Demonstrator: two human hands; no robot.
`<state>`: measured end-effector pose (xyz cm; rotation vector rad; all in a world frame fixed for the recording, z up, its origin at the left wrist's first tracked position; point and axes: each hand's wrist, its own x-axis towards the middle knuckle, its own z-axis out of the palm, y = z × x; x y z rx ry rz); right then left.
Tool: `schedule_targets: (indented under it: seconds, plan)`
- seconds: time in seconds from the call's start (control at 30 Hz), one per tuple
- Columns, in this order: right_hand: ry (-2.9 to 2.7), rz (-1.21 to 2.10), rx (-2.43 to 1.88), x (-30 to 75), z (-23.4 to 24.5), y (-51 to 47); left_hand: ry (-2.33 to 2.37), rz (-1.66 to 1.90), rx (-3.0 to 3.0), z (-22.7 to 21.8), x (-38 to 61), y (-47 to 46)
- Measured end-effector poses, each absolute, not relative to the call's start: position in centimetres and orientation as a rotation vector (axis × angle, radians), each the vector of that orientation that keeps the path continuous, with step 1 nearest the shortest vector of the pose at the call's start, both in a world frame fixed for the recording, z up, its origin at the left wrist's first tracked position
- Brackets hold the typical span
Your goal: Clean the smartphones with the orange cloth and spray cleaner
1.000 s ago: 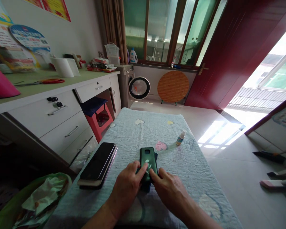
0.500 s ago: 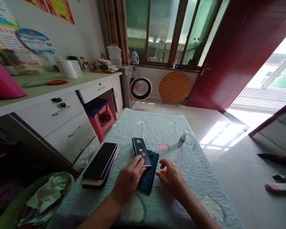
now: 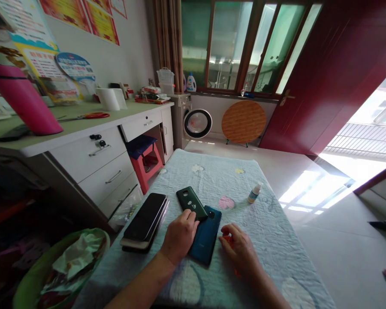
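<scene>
Bottle (image 3: pixel 35 103), pink, standing far left on the side bench (image 3: pixel 133 106) with white drawers (image 3: pixel 99 182). Below, green bin (image 3: pixel 25 274) holding crumpled paper (image 3: pixel 72 257) and other scraps too jumbled to name. Back on the side bench, scissors (image 3: pixel 98 115) with red handles and, just beyond, white paper rolls (image 3: pixel 107 99). Next rightward, red stool (image 3: pixel 142 172) with dark blue cushion (image 3: pixel 142 147).

Nearer, on the cloth-covered bench (image 3: pixel 270 234), stack of phones (image 3: pixel 146 216), topmost one with black screen up. Beyond, washing machine (image 3: pixel 180 113) with round door (image 3: pixel 197 123) swung out. Right of the stack, left hand (image 3: pixel 180 234), fingers bent, grip closed on the lower end of the green phone case (image 3: pixel 189 201). Case slanting away to the upper left, camera hole at its far end, pale print on its back, lower corner over the top corner of the blue phone (image 3: pixel 206 244). Blue phone lying back up on the bench, partly behind the left hand.

Just right of it, not touching, right hand (image 3: pixel 239 249), fingers loosely curled, thumb and fingertips parted, grip slack. Orange patch (image 3: pixel 236 272) beneath, mostly hidden, cannot tell what. Beyond, round wooden board (image 3: pixel 243 122) on edge below the window (image 3: pixel 231 43). Farther right on the cloth-covered bench, spray bottle (image 3: pixel 254 194). Far right, dark red door (image 3: pixel 321 86) and sunlit floor (image 3: pixel 296 189).
</scene>
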<state>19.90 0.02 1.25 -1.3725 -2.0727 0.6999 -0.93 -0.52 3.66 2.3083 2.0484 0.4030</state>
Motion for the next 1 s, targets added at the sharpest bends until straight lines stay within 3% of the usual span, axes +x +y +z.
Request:
schedule_targets:
  seconds: [0.6,1.0]
  plan:
    - [-2.080,0.653,-1.341,20.0,1.1,-0.2,1.770,-0.326,2.323,7.6,-0.3,7.3]
    - [-2.091,0.659,-1.345,20.0,1.2,-0.3,2.066,-0.458,1.995,9.1,-6.9,15.2]
